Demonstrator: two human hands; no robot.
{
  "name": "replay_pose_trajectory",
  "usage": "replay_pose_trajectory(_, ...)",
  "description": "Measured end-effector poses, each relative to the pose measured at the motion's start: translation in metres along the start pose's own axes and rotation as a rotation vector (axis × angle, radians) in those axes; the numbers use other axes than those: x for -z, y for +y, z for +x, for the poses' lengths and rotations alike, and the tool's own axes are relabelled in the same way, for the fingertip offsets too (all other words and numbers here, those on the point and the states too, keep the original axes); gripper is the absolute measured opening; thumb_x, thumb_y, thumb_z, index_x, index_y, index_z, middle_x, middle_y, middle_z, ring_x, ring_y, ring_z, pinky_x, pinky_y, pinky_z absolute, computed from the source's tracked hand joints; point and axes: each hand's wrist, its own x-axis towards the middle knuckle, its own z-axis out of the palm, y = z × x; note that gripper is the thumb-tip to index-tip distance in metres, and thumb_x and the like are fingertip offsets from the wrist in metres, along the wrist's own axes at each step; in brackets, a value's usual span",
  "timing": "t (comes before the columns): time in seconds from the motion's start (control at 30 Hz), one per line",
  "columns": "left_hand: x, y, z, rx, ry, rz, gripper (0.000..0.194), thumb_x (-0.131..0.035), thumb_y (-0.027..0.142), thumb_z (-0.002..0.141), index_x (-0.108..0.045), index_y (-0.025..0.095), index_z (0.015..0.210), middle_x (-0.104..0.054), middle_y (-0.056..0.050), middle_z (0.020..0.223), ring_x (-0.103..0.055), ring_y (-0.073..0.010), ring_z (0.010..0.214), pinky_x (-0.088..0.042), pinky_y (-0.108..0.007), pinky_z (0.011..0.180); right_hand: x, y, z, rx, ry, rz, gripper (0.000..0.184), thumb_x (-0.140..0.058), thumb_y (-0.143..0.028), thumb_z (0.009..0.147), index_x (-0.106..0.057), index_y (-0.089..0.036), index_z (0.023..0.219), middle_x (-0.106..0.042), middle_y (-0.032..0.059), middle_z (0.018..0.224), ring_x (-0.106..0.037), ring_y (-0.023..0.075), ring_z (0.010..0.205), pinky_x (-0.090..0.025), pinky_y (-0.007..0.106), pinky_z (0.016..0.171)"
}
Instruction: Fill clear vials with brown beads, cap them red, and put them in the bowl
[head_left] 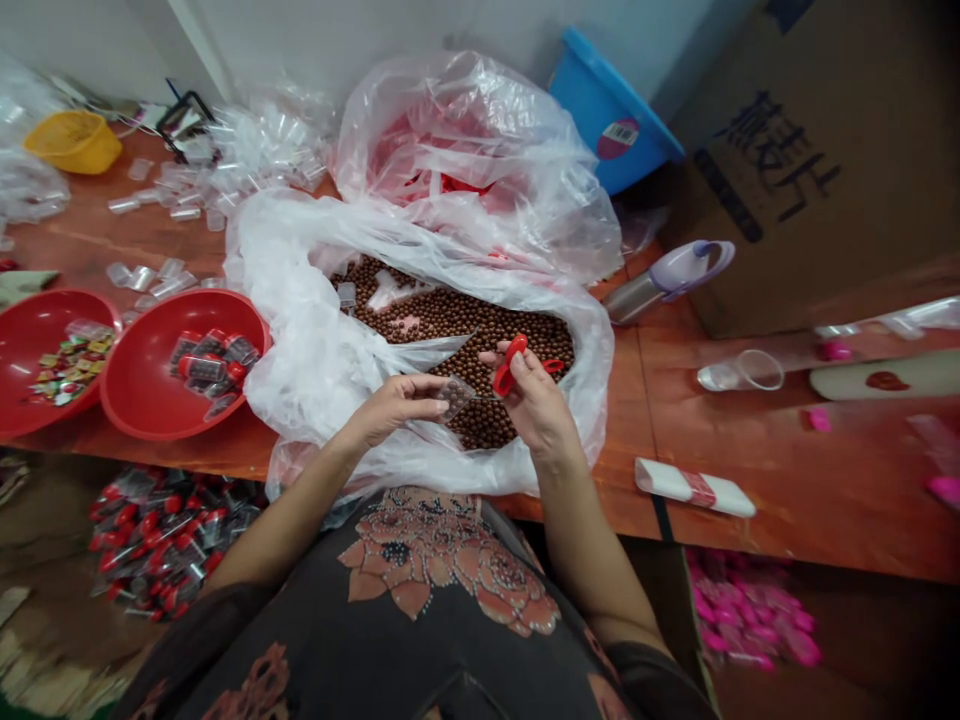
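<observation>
My left hand [401, 405] pinches a small clear plastic container [456, 393] between thumb and fingers. Brown colour shows through its wall; whether balls are inside or only behind it, I cannot tell. My right hand [538, 400] is closed around a red plastic cap [510, 362], held upright beside the container but apart from it. Another red piece [553, 366] shows by the same hand. Both hands are above an open white plastic bag [281, 300] full of small brown balls [487, 312]. A few clear containers [346, 295] lie on the balls at the bag's left.
Left of the bag, a red bowl [135, 395] holds red-capped containers; another red bowl [45, 310] holds small colourful pieces. Behind stand a bag of red parts [465, 130], a blue basin [611, 100] and loose clear containers [262, 140]. A bottle [660, 280] and carton [817, 180] are at right.
</observation>
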Motion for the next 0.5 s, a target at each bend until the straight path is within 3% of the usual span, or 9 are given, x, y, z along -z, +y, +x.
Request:
replay_pose_trajectory(0.2,-0.004,-0.007,-0.001,-0.011,0.013,0.026,0.042,-0.08,0.024,0.071,-0.074,0.017,0.112,-0.075,-0.009,0.109,-0.067,-0.0165,0.091,-0.053,-0.032,0.085,-0.008,-0.001,-0.011,-0.083,0.044,0.134,0.031,-0.084,-0.037,0.07,-0.062,-0.025,0.088,-0.066,-0.0076,0.079,-0.065,0.0077,0.069,-0.056,0.019,0.062)
replay_pose_trajectory(0.33,-0.005,-0.011,0.0,-0.074,0.045,0.03,0.042,-0.082,0.022,0.07,-0.074,0.016,0.11,-0.074,-0.008,0.108,-0.066,-0.0152,0.093,-0.05,-0.033,0.092,-0.017,-0.001,-0.018,-0.024,0.105,0.117,0.034,-0.086,-0.032,0.068,-0.057,-0.025,0.086,-0.06,-0.0102,0.072,-0.064,0.0066,0.064,-0.054,0.017,0.057)
replay_pose_trajectory(0.5,-0.004,-0.015,0.0,-0.104,0.062,0.0,0.042,-0.083,0.023,0.068,-0.075,0.017,0.109,-0.074,-0.007,0.11,-0.066,-0.0155,0.095,-0.048,-0.035,0.096,-0.018,0.007,-0.019,0.057,0.108,0.026,0.031,-0.084,-0.032,0.07,-0.055,-0.024,0.08,-0.067,-0.0062,0.083,-0.065,0.0092,0.071,-0.056,0.02,0.06)
